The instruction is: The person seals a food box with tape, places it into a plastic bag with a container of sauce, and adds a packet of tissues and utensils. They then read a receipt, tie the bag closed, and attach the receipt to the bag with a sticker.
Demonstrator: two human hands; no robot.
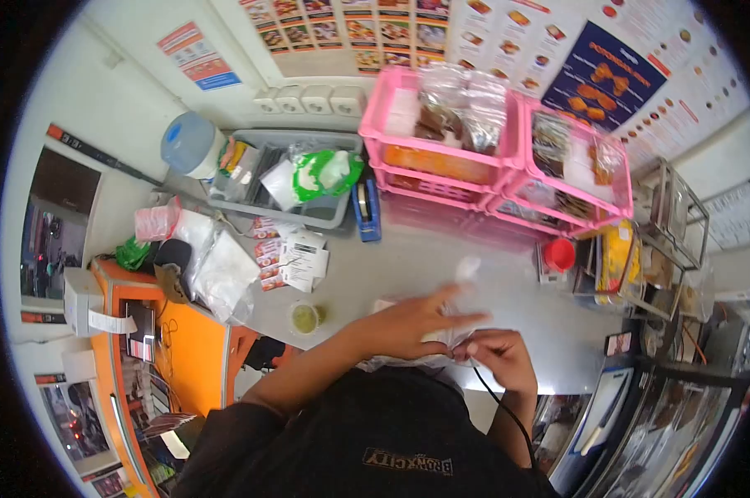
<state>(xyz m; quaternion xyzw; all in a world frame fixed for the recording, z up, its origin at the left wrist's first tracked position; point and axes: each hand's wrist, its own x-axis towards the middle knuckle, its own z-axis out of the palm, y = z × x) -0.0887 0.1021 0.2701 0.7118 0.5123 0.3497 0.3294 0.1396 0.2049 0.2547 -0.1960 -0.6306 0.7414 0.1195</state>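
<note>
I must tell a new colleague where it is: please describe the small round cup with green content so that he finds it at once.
Start at the grey counter. The small cup stands near its front edge, left of the person's left hand. It is the only round, green-filled thing there; its neighbours are flat paper slips and clear bags.

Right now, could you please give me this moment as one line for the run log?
left hand: flat on clear plastic bag | right hand: pinching bag edge | small green-filled cup: left of hands | counter
</note>
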